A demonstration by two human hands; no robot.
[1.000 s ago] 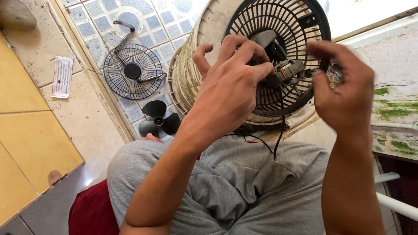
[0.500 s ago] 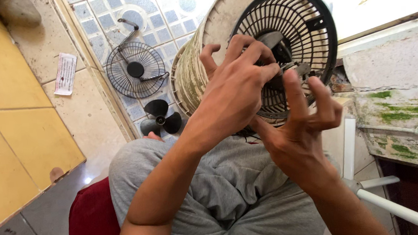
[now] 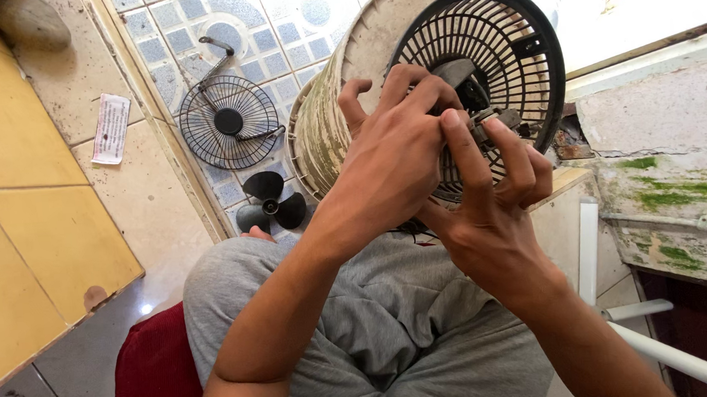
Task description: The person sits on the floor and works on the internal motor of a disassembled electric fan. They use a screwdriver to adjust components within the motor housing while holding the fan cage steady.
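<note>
Yellowed, grimy plastic makes up the drum-shaped fan housing (image 3: 339,116) that we see propped on the person's lap, its ribbed side wall streaked with dirt. On its far end sits a black rear grille (image 3: 501,55), round, with radial slats, and a grey motor hub showing through its centre.

The left hand (image 3: 392,154) lies over the near face of the grille, fingers curled and closed about the hub at its middle. The right hand (image 3: 495,213) comes up from below and just to the right of that grip, its fingers (image 3: 458,146) pressed against the left hand's fingertips and pinched around a small metal part (image 3: 493,117) at the hub; we cannot tell exactly what that part is.

Against the frame half a second back, the right hand has closed in: its fingers were then spread and a little apart from the hub, and now they are bunched together on it. A second back it was further right still, at the grille's rim. The left hand has kept its hold, and the housing has barely shifted.

Well to the left of the grip, on the tiled floor (image 3: 151,38), lie a white paper slip (image 3: 111,128), a black wire front guard (image 3: 229,122) and below it a black three-blade propeller (image 3: 269,204). The hands themselves cover much of the hub. Right of the grip stands a cracked wall (image 3: 675,176) with green moss, and a white pipe (image 3: 688,362) below.
</note>
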